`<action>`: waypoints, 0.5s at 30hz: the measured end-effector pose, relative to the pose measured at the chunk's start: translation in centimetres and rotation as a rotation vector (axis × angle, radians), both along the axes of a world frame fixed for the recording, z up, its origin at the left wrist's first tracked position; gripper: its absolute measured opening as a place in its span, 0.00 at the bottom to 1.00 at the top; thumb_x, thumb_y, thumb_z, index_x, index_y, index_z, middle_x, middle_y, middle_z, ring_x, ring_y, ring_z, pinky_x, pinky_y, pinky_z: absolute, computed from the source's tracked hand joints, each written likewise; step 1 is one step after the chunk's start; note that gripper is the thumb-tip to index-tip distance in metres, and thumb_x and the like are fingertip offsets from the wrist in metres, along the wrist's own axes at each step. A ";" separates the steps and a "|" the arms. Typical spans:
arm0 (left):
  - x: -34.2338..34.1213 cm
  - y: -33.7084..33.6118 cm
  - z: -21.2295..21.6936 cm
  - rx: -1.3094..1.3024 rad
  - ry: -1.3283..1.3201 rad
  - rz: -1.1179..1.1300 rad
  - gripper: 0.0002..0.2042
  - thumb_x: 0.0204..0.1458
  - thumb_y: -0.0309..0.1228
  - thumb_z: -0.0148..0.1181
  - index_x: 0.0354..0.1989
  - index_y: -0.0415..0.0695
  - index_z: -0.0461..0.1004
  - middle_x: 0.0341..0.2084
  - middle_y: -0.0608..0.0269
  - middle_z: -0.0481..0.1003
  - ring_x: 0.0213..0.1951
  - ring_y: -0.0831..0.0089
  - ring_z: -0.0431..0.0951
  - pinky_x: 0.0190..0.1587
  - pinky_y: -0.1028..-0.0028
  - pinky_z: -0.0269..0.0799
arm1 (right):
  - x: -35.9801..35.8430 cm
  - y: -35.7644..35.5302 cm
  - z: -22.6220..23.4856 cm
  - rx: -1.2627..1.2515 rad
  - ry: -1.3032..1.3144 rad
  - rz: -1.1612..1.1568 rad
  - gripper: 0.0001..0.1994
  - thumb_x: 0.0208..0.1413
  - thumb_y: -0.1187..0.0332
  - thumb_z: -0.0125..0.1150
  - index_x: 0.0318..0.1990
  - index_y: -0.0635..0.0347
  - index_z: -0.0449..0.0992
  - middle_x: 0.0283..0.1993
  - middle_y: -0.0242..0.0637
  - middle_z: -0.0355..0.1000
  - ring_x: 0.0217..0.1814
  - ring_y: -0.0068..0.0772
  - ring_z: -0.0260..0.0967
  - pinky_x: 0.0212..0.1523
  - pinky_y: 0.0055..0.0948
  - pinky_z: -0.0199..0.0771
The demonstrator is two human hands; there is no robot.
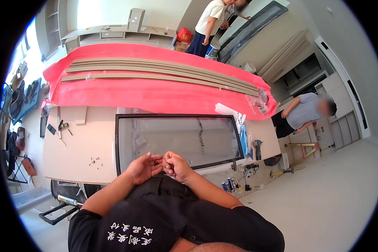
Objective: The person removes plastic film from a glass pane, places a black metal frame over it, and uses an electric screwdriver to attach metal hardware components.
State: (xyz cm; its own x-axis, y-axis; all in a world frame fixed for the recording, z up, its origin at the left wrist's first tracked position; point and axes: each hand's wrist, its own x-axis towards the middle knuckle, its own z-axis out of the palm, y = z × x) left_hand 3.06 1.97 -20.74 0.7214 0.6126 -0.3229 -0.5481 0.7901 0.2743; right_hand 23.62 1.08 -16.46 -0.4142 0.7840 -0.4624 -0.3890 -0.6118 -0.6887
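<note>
Both hands are close together over the near edge of a black-framed glass panel (178,166) that lies flat on the table. My left hand (143,169) is palm up and cupped, with a few small dark pieces on its fingers that look like screws. Beside its fingertips, my right hand (177,167) is closed with its fingers curled in; whatever they hold is hidden. Several small screws (95,162) lie scattered on the board tabletop (77,143) to the left.
Behind the panel, long beige strips (155,69) rest on pink sheeting (126,96). A cordless drill (257,149) stands right of the panel; hand tools (62,126) lie at the left. A person in grey (308,111) stands at right, another in a white shirt (209,19) at the back.
</note>
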 end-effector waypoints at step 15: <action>-0.3 0.1 0.4 -0.070 0.048 0.032 0.19 0.68 0.39 0.46 0.57 0.35 0.69 0.52 0.52 0.75 0.56 0.60 0.76 0.62 0.63 0.72 | 1.3 0.0 0.6 -0.085 0.506 0.079 0.03 0.58 0.70 0.51 0.33 0.53 0.65 0.24 0.29 0.60 0.18 0.21 0.54 0.18 0.21 0.53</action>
